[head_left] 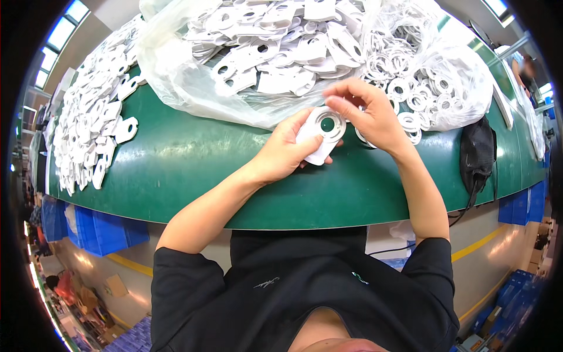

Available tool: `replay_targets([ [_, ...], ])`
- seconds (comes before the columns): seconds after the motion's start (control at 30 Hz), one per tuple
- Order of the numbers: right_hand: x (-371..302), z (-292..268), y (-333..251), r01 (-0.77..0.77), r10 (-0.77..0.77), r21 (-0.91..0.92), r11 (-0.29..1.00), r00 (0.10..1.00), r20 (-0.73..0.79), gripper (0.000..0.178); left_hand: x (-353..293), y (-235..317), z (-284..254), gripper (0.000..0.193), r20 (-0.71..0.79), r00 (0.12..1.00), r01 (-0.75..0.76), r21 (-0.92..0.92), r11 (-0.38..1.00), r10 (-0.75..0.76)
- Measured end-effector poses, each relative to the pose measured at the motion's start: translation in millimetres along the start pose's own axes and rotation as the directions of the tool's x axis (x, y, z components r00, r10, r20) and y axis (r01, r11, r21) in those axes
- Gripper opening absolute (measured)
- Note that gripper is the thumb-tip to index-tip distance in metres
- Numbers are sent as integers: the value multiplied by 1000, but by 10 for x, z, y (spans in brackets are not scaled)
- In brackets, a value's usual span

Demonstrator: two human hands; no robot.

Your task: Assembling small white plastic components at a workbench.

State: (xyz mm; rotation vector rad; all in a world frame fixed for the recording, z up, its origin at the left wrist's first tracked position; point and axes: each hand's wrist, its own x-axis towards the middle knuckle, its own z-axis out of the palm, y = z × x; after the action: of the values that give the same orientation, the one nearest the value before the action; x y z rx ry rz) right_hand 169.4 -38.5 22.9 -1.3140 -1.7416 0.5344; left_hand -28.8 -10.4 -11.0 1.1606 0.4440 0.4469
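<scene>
Holding white part [324, 146]; bag edge [246, 117] near

Site: factory assembly workshop. Evidence: white plastic plates [97, 114] heaped along left edge of green worktop [199, 167]; blue bins [108, 232] beneath near edge; yellow floor line [476, 245].

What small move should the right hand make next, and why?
Perhaps the right hand should press on the round rim of the white part: the left hand holds this part, rim facing up, and the right hand is close beside it.
</scene>
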Motion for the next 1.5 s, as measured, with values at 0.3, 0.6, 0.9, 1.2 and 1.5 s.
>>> replay_targets([
  [0.3, -15, 25, 2, -131, 83, 167, 977, 961, 264, 11, -11, 20, 35, 23, -178, 971, -117, 240, 964, 162],
  [0.6, -47, 108, 17, -82, 62, 61, 995, 958, 280, 14, 8, 40, -96, 27, -142, 967, -114, 504, 856, 212],
  [0.9, -44, 194, 20, -232, 261, 449, 863, 965, -3, 18, 50, 25, 46, 24, -240, 943, -236, 2, 972, 229],
  [1.2, -36, 154, -118, -80, 69, 111, 991, 992, 104, 13, 39, 42, -135, 20, -165, 966, -175, 142, 974, 198],
  [1.5, -85, 221, -121, -87, 85, 13, 996, 992, 94, 12, 19, 48, -90, 23, -312, 897, -77, 586, 807, 312],
])
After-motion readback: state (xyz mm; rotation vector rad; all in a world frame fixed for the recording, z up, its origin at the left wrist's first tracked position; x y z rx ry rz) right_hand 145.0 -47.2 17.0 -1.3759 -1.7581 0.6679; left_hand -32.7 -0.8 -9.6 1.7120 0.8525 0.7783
